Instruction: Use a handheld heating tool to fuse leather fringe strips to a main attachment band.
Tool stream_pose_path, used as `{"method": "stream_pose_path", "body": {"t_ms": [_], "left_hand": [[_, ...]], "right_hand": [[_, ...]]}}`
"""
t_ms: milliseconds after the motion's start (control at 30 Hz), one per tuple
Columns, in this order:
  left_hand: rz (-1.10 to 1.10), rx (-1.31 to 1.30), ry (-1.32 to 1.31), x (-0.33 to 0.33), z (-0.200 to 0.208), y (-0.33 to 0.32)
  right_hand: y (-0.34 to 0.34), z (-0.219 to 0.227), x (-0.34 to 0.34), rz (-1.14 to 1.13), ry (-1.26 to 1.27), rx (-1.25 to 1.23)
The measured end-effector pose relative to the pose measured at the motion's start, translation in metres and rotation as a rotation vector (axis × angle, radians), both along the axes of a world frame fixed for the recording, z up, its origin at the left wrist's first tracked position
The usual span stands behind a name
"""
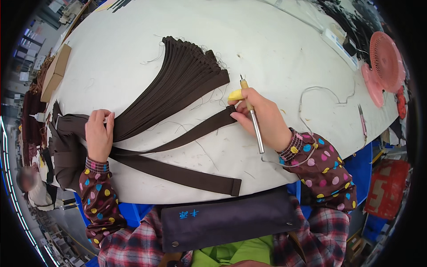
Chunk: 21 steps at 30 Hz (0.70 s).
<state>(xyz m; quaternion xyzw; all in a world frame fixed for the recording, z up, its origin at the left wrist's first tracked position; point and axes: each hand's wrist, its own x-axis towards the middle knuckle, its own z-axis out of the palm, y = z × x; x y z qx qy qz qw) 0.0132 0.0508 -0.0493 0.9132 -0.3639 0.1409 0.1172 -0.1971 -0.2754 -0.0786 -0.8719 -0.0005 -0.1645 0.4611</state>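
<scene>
Apparently early: brown strip and pen-like tool are held in right hand; beyond left hand, grip unclear, fanned strips seem pending; separate strip below hands possibly done.

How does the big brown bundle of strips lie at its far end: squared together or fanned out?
Fanned out: the brown bundle widens away from the left hand, its layered edges spreading apart.
</scene>
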Motion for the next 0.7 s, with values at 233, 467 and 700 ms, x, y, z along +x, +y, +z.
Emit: {"method": "stream_pose_path", "body": {"t_ms": [233,467,700], "left_hand": [[-0.376,-0.12,0.379,-0.097,0.025,-0.098],[-0.561,-0.003,0.289,-0.103,-0.007,-0.156],[-0.535,-0.136,0.548,-0.096,-0.009,-0.165]], "right_hand": [[-0.008,-0.003,-0.002,-0.066,-0.013,0.116],[-0.016,0.001,-0.004,-0.18,0.074,0.217],[-0.012,0.005,-0.007,-0.118,0.089,0.204]]}}
